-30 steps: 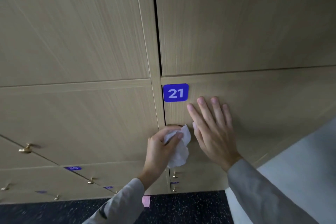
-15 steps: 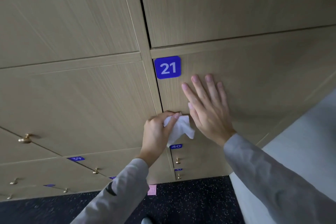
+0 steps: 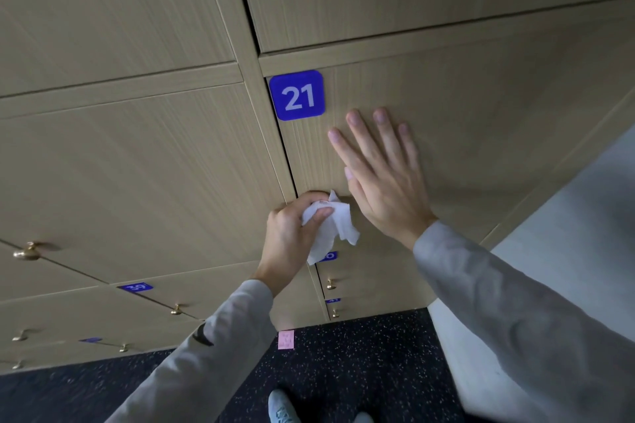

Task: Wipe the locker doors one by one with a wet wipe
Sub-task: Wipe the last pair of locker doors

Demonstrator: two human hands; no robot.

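- Right hand (image 3: 381,178): fingers straight, flat on locker door 21 (image 3: 481,134), probably to hold the door shut.
- Left hand (image 3: 292,233): pinches the wet wipe (image 3: 331,228) at the door's left edge, apparently over its knob.

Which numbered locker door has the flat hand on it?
Door 21: the right hand lies flat beside its blue plate. Doors 39 and 40 are untouched.
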